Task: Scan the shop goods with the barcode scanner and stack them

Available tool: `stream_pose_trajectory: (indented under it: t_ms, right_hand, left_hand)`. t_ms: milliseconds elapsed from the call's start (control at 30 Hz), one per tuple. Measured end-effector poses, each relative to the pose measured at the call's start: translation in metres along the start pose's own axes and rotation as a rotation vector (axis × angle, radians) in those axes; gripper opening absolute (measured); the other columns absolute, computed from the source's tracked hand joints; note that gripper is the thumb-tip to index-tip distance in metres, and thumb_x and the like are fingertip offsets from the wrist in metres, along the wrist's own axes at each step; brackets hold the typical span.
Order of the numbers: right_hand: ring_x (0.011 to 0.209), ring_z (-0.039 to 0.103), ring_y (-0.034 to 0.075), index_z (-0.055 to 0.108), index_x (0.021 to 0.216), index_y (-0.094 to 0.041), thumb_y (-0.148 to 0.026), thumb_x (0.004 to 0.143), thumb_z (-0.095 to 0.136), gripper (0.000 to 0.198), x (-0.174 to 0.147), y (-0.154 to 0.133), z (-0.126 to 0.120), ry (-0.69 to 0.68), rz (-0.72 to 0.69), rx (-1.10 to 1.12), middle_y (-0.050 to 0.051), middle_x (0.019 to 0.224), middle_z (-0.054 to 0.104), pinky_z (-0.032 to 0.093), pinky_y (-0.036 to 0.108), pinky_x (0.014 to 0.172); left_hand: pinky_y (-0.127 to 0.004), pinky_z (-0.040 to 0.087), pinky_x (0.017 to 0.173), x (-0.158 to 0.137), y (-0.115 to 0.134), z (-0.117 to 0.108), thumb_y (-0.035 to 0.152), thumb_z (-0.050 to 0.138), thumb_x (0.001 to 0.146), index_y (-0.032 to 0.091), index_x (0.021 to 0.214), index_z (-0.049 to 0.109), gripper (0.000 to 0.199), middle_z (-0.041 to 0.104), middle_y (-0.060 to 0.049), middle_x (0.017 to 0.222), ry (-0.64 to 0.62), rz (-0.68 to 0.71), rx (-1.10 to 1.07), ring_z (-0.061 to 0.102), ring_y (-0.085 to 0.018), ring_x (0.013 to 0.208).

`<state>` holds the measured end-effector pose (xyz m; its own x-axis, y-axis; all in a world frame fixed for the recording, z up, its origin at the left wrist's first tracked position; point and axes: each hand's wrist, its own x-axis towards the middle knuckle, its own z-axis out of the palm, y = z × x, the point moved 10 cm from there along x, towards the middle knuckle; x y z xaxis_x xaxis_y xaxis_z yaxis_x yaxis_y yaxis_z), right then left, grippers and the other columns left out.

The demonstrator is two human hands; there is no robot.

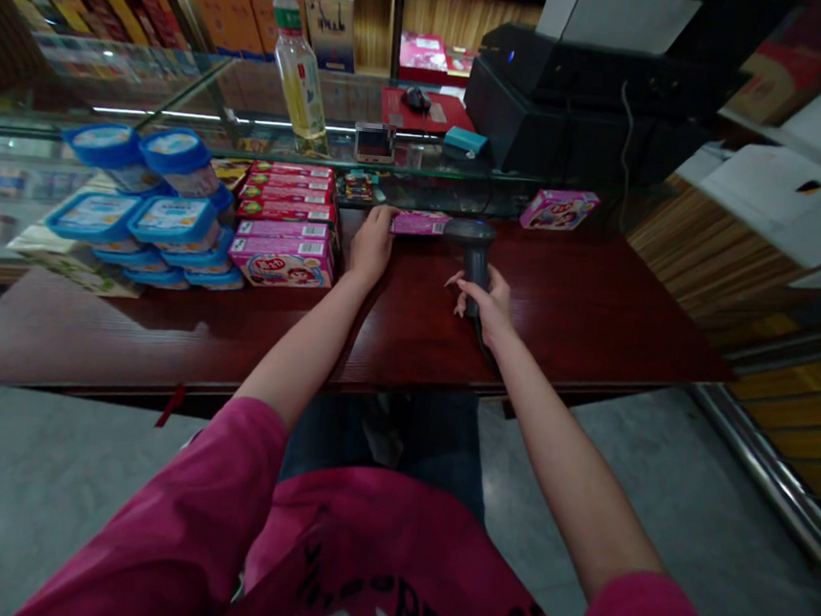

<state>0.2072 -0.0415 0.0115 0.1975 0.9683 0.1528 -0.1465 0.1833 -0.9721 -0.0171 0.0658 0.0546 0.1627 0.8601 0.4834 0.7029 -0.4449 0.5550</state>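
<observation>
My right hand point(487, 300) is wrapped round the handle of a dark barcode scanner point(477, 247), whose head points left. In my left hand point(373, 247) is a small pink box point(420, 223), gripped at its left end and lying just in front of the scanner head. Left of that hand stand rows of red and pink boxes point(281, 263), packed side by side. Another pink box point(560, 210) rests apart at the back right of the brown table point(408, 337).
Blue-lidded tubs point(174, 220) are stacked at the left, beside a pale carton point(77, 255). A bottle of yellowish liquid point(299, 78) stands on the glass counter behind. Black equipment point(578, 112) occupies the back right, with a cable hanging down. A mouse point(417, 100) lies on a red mat.
</observation>
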Motion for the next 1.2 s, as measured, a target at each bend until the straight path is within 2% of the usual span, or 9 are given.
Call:
stream_pose_trajectory:
  t_ms: [167, 433, 567, 700, 833, 967, 1033, 1133, 1200]
  right_hand:
    - [0.044, 0.054, 0.008, 0.069, 0.111, -0.024, -0.033, 0.072, 0.088, 0.045, -0.002, -0.003, 0.002, -0.019, 0.004, 0.001, -0.003, 0.088, 0.077, 0.048, 0.027, 0.040]
    - [0.048, 0.054, 0.010, 0.058, 0.096, -0.026, -0.032, 0.070, 0.087, 0.039, 0.005, 0.003, -0.013, 0.089, -0.007, 0.021, -0.001, 0.092, 0.077, 0.049, 0.027, 0.043]
    - [0.044, 0.052, 0.009, 0.056, 0.095, -0.028, -0.031, 0.065, 0.084, 0.041, 0.013, -0.005, -0.028, 0.225, -0.076, 0.013, -0.005, 0.086, 0.075, 0.048, 0.026, 0.041]
    - [0.042, 0.052, 0.009, 0.055, 0.096, -0.027, -0.025, 0.063, 0.080, 0.041, 0.027, -0.004, -0.030, 0.306, -0.121, 0.011, -0.005, 0.081, 0.072, 0.044, 0.025, 0.038]
    - [0.041, 0.052, 0.009, 0.053, 0.092, -0.027, -0.021, 0.066, 0.075, 0.034, 0.043, 0.008, -0.009, 0.282, -0.091, 0.001, -0.005, 0.078, 0.071, 0.043, 0.024, 0.037]
    - [0.040, 0.052, 0.009, 0.051, 0.090, -0.027, -0.019, 0.068, 0.071, 0.031, 0.059, 0.018, 0.022, 0.225, -0.052, 0.004, -0.005, 0.076, 0.072, 0.047, 0.024, 0.038]
    - [0.040, 0.052, 0.009, 0.050, 0.089, -0.027, -0.018, 0.068, 0.069, 0.029, 0.065, 0.022, 0.036, 0.224, -0.039, 0.018, -0.006, 0.073, 0.072, 0.047, 0.023, 0.037]
    - [0.038, 0.051, 0.009, 0.050, 0.089, -0.027, -0.017, 0.068, 0.068, 0.030, 0.069, 0.027, 0.051, 0.252, -0.017, 0.040, -0.008, 0.069, 0.071, 0.046, 0.023, 0.036]
    - [0.037, 0.050, 0.009, 0.049, 0.090, -0.027, -0.016, 0.067, 0.068, 0.032, 0.068, 0.029, 0.055, 0.271, -0.015, 0.043, -0.009, 0.067, 0.070, 0.046, 0.023, 0.036]
  left_hand:
    - [-0.042, 0.052, 0.120, 0.001, -0.002, 0.000, 0.000, 0.044, 0.098, 0.022, 0.134, 0.064, 0.047, 0.067, -0.013, 0.147, 0.010, -0.009, -0.028, 0.066, -0.026, 0.136]
    - [-0.041, 0.049, 0.122, -0.008, 0.018, -0.005, 0.008, 0.053, 0.103, 0.019, 0.157, 0.055, 0.056, 0.058, -0.017, 0.156, -0.044, 0.059, 0.041, 0.061, -0.030, 0.143]
    - [-0.045, 0.052, 0.117, -0.037, 0.038, -0.023, 0.014, 0.048, 0.107, 0.021, 0.158, 0.055, 0.052, 0.059, -0.019, 0.153, -0.058, 0.073, 0.135, 0.065, -0.033, 0.136]
    - [-0.040, 0.056, 0.110, -0.085, 0.051, -0.046, 0.015, 0.046, 0.107, 0.028, 0.157, 0.057, 0.053, 0.059, -0.014, 0.156, -0.136, 0.167, 0.200, 0.069, -0.028, 0.126]
    - [-0.042, 0.054, 0.113, -0.124, 0.042, -0.087, 0.012, 0.045, 0.107, 0.031, 0.159, 0.057, 0.056, 0.060, -0.011, 0.160, -0.169, 0.221, 0.293, 0.067, -0.029, 0.132]
    - [-0.049, 0.046, 0.123, -0.147, 0.026, -0.131, 0.015, 0.046, 0.110, 0.029, 0.155, 0.062, 0.050, 0.063, -0.011, 0.160, -0.166, 0.235, 0.375, 0.057, -0.031, 0.149]
    - [-0.052, 0.041, 0.128, -0.154, 0.022, -0.147, 0.016, 0.047, 0.111, 0.030, 0.154, 0.062, 0.048, 0.058, -0.011, 0.165, -0.157, 0.225, 0.424, 0.051, -0.031, 0.157]
    - [-0.054, 0.034, 0.133, -0.160, 0.027, -0.156, 0.023, 0.056, 0.109, 0.029, 0.160, 0.056, 0.051, 0.049, -0.012, 0.173, -0.119, 0.198, 0.476, 0.043, -0.033, 0.163]
    - [-0.052, 0.035, 0.133, -0.162, 0.034, -0.150, 0.024, 0.058, 0.109, 0.026, 0.166, 0.049, 0.058, 0.048, -0.013, 0.173, -0.115, 0.196, 0.478, 0.043, -0.033, 0.163]
